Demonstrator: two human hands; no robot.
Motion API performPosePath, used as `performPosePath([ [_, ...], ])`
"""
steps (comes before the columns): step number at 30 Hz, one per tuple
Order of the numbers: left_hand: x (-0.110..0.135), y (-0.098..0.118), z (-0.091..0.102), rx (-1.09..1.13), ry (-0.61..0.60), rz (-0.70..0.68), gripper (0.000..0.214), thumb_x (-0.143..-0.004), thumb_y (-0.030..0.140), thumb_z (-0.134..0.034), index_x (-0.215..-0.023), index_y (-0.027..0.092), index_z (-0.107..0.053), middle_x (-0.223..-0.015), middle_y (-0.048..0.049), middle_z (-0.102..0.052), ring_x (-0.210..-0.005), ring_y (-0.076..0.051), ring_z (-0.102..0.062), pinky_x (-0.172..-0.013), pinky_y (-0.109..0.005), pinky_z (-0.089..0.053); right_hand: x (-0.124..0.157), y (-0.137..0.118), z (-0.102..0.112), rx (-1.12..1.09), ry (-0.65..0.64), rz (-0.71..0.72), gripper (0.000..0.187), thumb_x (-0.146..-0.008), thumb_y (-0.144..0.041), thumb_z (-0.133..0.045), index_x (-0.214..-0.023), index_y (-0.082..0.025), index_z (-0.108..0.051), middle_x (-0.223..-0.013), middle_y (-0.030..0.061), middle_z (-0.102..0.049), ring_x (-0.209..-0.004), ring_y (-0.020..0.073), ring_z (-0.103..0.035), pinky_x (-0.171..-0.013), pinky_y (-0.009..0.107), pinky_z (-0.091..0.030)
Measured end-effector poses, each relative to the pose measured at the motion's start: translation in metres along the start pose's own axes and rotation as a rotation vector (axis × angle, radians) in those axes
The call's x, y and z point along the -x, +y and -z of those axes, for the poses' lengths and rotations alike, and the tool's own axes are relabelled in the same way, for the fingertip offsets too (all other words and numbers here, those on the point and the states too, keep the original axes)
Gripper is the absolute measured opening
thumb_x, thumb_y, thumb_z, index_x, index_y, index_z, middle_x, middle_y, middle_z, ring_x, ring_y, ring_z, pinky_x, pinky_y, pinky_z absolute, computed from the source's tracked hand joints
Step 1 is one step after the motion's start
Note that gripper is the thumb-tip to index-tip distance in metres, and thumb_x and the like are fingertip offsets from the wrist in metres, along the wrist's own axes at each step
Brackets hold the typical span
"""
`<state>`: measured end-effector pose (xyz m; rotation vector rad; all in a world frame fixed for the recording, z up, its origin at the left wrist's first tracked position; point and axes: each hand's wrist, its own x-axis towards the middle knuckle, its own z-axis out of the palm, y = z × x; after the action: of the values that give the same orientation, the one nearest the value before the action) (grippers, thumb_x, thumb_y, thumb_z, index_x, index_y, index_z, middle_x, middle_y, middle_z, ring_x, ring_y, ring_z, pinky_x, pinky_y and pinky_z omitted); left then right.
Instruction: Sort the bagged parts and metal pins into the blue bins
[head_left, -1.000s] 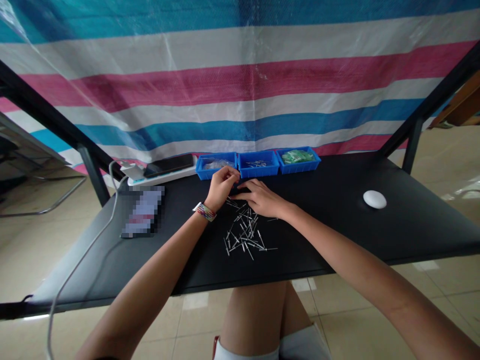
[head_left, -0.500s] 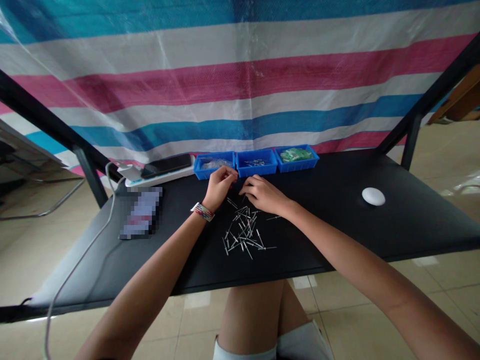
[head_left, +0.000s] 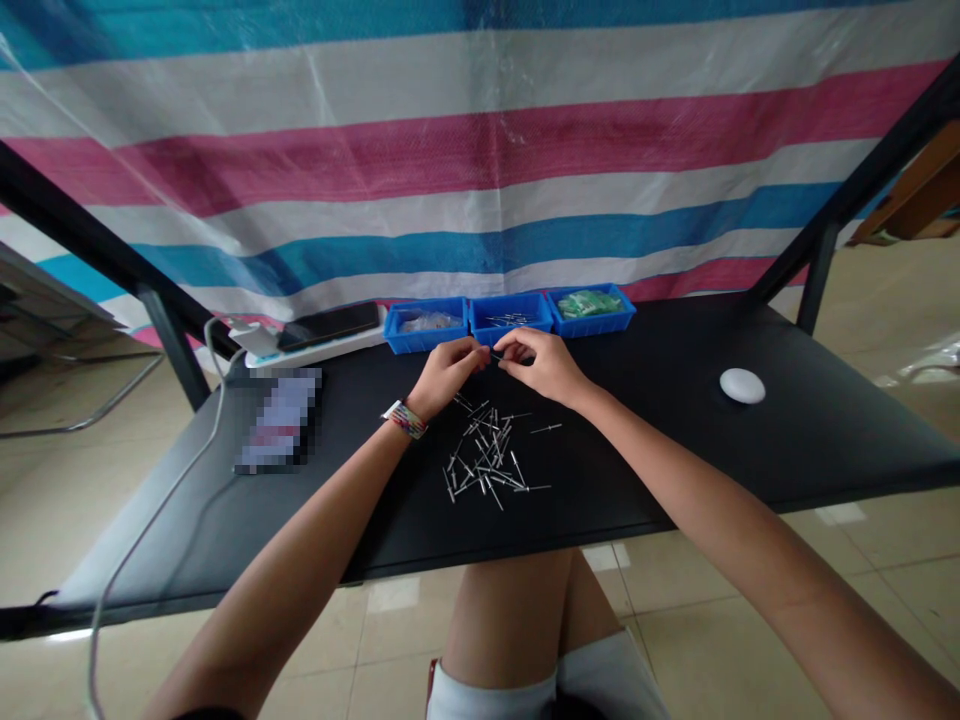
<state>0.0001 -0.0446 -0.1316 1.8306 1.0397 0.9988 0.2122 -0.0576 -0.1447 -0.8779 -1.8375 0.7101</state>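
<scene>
My left hand [head_left: 448,372] and my right hand [head_left: 541,362] are raised close together above the black table [head_left: 675,440], fingertips almost touching. Both are pinched shut around a small metal rivet [head_left: 495,355] held between them. Below the hands a scatter of several silver rivets [head_left: 487,460] lies on the table. Three small blue bins stand just behind the hands: the left bin [head_left: 426,326] holds clear pieces, the middle bin [head_left: 510,317] holds rivets, the right bin [head_left: 592,308] holds green parts. A woven band circles my left wrist.
A white round object [head_left: 742,385] lies on the table at right. A dark phone [head_left: 330,326] rests on a white power strip at back left, with a cable [head_left: 157,510] trailing off the front edge. A blurred flat item [head_left: 279,433] lies at left. A striped tarp hangs behind.
My right hand lifted off the rivet pile and rose toward my left hand; both now meet in a pinch in front of the middle bin. The view shifted slightly down.
</scene>
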Motion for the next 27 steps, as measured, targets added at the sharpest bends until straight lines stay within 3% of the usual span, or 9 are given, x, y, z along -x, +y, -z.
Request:
performPosePath([
  [7,0.001,0.004,0.0,0.113,0.01,-0.013,0.022,-0.085,0.04,-0.068,-0.081,0.019,-0.07,-0.074,-0.0025,-0.067,-0.069,-0.017,-0.059,-0.062,-0.027,-0.043,-0.001,-0.009,0.001,-0.038,0.062,-0.019,0.01,-0.085,-0.024,-0.074,-0.095,-0.022,-0.075,-0.092,0.0041,-0.072,-0.082,0.0206,-0.069,-0.08,0.037,-0.059],
  [12,0.001,0.003,0.002,0.091,0.075,-0.042,0.022,-0.084,0.04,-0.072,-0.082,0.018,-0.073,-0.073,-0.0024,-0.066,-0.066,-0.016,-0.055,-0.062,-0.029,-0.042,-0.003,-0.006,-0.002,-0.293,0.085,-0.21,0.017,-0.084,-0.034,-0.078,-0.092,-0.022,-0.07,-0.082,0.0015,-0.071,-0.076,0.0188,-0.071,-0.069,0.032,-0.06],
  [17,0.001,0.003,0.002,0.098,0.05,-0.034,0.023,-0.083,0.04,-0.074,-0.085,0.018,-0.076,-0.073,-0.0025,-0.066,-0.067,-0.016,-0.056,-0.06,-0.028,-0.04,-0.004,-0.003,-0.002,-0.451,0.119,-0.32,0.026,-0.077,-0.04,-0.085,-0.083,-0.021,-0.068,-0.075,-0.0002,-0.069,-0.069,0.0166,-0.07,-0.063,0.03,-0.063],
  [21,0.0,0.002,0.003,0.148,0.053,-0.013,0.022,-0.085,0.038,-0.07,-0.091,0.017,-0.076,-0.079,-0.0042,-0.07,-0.072,-0.017,-0.062,-0.06,-0.027,-0.044,-0.007,0.002,0.004,-0.444,0.282,-0.297,0.026,-0.077,-0.039,-0.086,-0.083,-0.021,-0.068,-0.075,-0.0005,-0.068,-0.068,0.0163,-0.07,-0.065,0.031,-0.064],
  [24,-0.002,0.001,0.005,0.173,0.089,-0.01,0.021,-0.084,0.036,-0.068,-0.092,0.017,-0.075,-0.079,-0.0044,-0.07,-0.072,-0.017,-0.063,-0.059,-0.026,-0.045,-0.01,0.009,0.01,-0.378,0.433,-0.246,0.024,-0.078,-0.038,-0.084,-0.089,-0.021,-0.071,-0.085,0.0011,-0.072,-0.07,0.0162,-0.072,-0.069,0.033,-0.065],
  [27,-0.003,-0.002,0.006,0.175,0.112,-0.008,0.02,-0.083,0.036,-0.069,-0.09,0.018,-0.074,-0.079,-0.0049,-0.07,-0.071,-0.017,-0.063,-0.058,-0.026,-0.046,-0.011,0.014,0.012,-0.413,0.428,-0.275,0.03,-0.077,-0.036,-0.083,-0.101,-0.021,-0.073,-0.108,0.0053,-0.076,-0.078,0.0176,-0.076,-0.075,0.036,-0.067],
])
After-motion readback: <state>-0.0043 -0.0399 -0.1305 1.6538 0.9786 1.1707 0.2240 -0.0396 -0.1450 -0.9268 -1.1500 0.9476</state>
